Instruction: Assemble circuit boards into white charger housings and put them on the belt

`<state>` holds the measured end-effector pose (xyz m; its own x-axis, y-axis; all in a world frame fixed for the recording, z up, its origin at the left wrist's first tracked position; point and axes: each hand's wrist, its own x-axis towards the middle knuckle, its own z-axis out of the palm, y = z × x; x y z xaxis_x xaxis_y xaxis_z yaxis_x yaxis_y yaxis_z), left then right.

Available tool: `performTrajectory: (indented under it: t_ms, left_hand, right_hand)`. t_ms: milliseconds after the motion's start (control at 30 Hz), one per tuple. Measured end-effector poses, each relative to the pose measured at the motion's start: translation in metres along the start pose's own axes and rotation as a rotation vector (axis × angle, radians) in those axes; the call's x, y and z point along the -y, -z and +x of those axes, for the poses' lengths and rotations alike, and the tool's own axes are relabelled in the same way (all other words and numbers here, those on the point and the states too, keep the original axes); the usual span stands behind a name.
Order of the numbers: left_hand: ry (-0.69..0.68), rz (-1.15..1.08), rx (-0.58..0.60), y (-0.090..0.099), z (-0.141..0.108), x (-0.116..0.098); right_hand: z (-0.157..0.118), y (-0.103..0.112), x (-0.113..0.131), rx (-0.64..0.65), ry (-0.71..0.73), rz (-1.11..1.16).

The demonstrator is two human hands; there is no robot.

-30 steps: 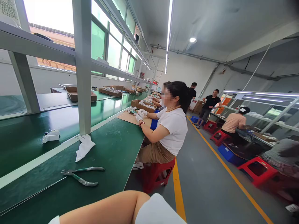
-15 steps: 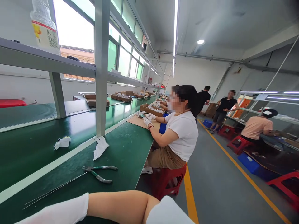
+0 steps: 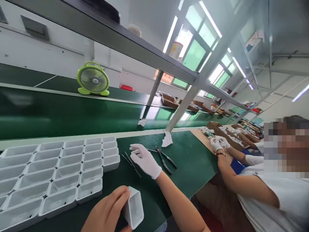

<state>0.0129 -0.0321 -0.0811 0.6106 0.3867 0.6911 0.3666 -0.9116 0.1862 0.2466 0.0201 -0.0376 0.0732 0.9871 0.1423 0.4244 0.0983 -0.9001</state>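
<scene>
My bare left hand (image 3: 108, 211) grips a small white plastic bin (image 3: 135, 208), tilted so its hollow inside shows, at the bottom centre. Above it and to the right, my right hand (image 3: 144, 161) wears a white glove; its fingers are apart and hold nothing. Tweezers (image 3: 131, 164) lie on the green table just left of the glove. Pliers (image 3: 165, 159) with dark handles rest to its right. A crumpled white glove (image 3: 167, 139) lies behind the pliers. Rows of white bins (image 3: 65, 175) fill the left side of the table.
A green fan (image 3: 93, 79) stands beyond the green belt (image 3: 72, 112). A grey post (image 3: 184, 104) holds up the overhead shelf. At the right sits a person (image 3: 256, 187) in white gloves, beside cardboard boxes (image 3: 224, 132). A small white part (image 3: 142, 122) lies on the belt.
The view has swung left, bringing the bins, fan and tweezers into sight. My left hand has come into view with a bin; my gloved right hand now shows fully.
</scene>
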Motion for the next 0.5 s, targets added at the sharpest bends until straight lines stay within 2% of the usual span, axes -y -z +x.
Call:
performTrajectory:
  t_ms: [67,167,233,333,500]
  left_hand:
    - [0.037,0.024,-0.025,0.001,0.003,-0.006]
    - [0.095,-0.007,-0.148,-0.004,0.007,-0.013]
    - [0.103,-0.024,-0.184,-0.006,0.008,-0.015]
    - [0.082,-0.037,-0.11,-0.001,0.009,-0.013]
    - [0.075,-0.063,-0.118,0.008,0.014,-0.009]
  right_hand:
    - [0.003,-0.002,-0.01,-0.061,0.024,-0.115]
    - [0.021,0.003,-0.025,-0.114,0.025,-0.259]
    - [0.047,0.009,-0.034,-0.127,0.005,-0.351]
    - [0.098,0.016,-0.042,-0.129,-0.044,-0.438]
    - [0.169,0.005,-0.04,-0.14,-0.116,-0.404]
